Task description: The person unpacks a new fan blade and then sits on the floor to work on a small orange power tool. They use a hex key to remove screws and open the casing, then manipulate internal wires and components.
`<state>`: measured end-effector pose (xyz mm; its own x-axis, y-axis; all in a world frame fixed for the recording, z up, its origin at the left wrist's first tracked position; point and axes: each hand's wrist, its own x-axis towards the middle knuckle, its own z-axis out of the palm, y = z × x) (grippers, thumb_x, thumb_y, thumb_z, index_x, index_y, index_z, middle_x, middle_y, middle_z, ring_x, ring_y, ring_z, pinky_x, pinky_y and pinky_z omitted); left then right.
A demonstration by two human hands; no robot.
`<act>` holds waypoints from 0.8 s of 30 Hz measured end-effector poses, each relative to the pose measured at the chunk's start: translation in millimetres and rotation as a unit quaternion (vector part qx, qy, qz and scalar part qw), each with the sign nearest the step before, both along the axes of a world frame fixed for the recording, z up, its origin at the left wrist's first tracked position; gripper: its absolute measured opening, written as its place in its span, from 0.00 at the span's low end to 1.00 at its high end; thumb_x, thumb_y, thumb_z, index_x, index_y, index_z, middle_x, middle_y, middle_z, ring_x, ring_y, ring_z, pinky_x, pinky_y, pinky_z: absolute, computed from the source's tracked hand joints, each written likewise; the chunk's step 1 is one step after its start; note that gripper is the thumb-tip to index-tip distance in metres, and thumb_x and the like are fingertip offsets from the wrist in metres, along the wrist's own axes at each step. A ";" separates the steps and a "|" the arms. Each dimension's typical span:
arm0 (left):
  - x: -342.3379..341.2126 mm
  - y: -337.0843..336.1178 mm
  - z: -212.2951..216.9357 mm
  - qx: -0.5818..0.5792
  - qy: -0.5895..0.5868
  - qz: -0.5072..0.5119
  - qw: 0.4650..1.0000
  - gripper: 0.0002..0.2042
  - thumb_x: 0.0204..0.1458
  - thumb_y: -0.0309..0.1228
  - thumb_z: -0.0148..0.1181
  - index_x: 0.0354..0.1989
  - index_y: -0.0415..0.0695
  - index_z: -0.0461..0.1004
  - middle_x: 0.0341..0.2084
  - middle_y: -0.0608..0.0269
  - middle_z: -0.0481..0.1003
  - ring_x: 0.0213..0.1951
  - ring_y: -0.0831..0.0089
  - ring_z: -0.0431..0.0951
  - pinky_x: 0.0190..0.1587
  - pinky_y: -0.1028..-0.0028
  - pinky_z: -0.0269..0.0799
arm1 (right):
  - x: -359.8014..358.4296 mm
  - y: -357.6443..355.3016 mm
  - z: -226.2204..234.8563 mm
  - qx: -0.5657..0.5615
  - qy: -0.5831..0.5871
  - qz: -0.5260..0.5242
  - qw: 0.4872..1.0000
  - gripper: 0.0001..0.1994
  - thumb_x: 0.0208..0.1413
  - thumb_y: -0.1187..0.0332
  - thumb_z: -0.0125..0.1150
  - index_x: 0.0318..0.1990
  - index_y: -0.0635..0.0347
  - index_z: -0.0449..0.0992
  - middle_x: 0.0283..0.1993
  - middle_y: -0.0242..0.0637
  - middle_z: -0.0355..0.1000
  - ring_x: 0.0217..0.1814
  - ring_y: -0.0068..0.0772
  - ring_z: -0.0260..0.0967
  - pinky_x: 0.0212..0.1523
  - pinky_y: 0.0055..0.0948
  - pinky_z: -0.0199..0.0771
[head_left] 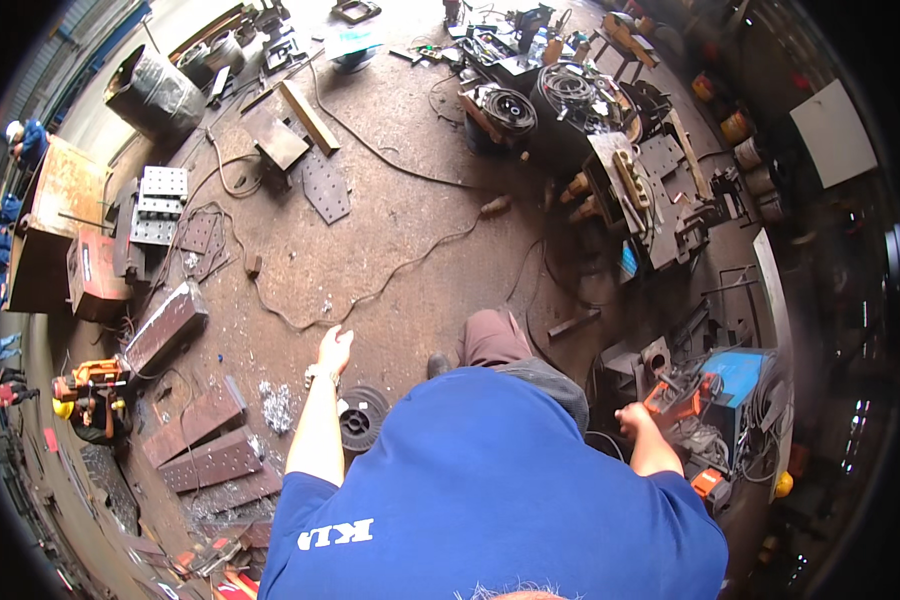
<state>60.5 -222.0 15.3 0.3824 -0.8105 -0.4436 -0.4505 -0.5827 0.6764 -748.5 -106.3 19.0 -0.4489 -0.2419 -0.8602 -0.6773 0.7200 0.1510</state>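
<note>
My left hand [334, 351] is held out in front of my body over the brown floor, fingers loosely bent and apart, with nothing visible in it. A watch [317, 374] sits on that wrist. Beyond the hand a long cable [380, 290] snakes across the floor, apart from it as far as I can see. A dark spool [361, 417] lies beside my left forearm. Out to the right, my right hand [631, 419] is curled closed, with nothing seen in it. Nearest to it is an orange and black device [682, 397] by a blue machine [738, 376].
Steel beams [210, 460] and shiny scrap [275, 405] lie at left. Drilled plates [160, 205] and a drum [155, 97] stand farther off. A cluttered workbench [660, 200] and cable coils [505, 108] occupy the far right. Several people [0, 270] are at the left edge.
</note>
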 end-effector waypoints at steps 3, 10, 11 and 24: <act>-15.2 -99.5 14.0 -0.029 -0.003 -0.071 0.997 0.22 0.63 0.41 0.66 0.60 0.39 0.78 0.51 0.48 0.82 0.54 0.60 0.82 0.58 0.65 0.76 | 57.1 -44.0 30.0 -0.012 -0.061 -0.162 0.985 0.11 0.64 0.60 0.68 0.42 0.58 0.84 0.31 0.36 0.79 0.28 0.34 0.75 0.29 0.44 0.76; -21.7 -243.9 -41.2 0.146 0.065 -0.282 0.946 0.22 0.60 0.44 0.65 0.56 0.42 0.81 0.50 0.46 0.82 0.55 0.54 0.82 0.58 0.61 0.76 | 200.3 -420.2 -39.1 -0.227 -0.208 0.114 0.944 0.16 0.62 0.59 0.69 0.49 0.63 0.83 0.36 0.38 0.82 0.34 0.30 0.76 0.38 0.35 0.79; -8.1 -256.1 -57.1 0.157 0.048 -0.341 0.926 0.21 0.59 0.43 0.66 0.55 0.42 0.81 0.50 0.45 0.82 0.55 0.53 0.82 0.58 0.60 0.76 | 233.8 -481.0 -26.3 -0.248 -0.247 0.113 0.930 0.17 0.63 0.59 0.68 0.52 0.63 0.83 0.37 0.36 0.81 0.36 0.28 0.75 0.39 0.34 0.78; 101.1 -674.0 -1.0 0.010 0.101 -0.093 0.991 0.10 0.64 0.36 0.61 0.40 0.40 0.79 0.30 0.51 0.80 0.32 0.64 0.79 0.40 0.64 0.75 | 480.6 -906.1 27.3 0.030 -0.507 -0.168 0.845 0.27 0.72 0.46 0.56 0.57 0.64 0.82 0.55 0.41 0.82 0.56 0.32 0.76 0.63 0.36 0.72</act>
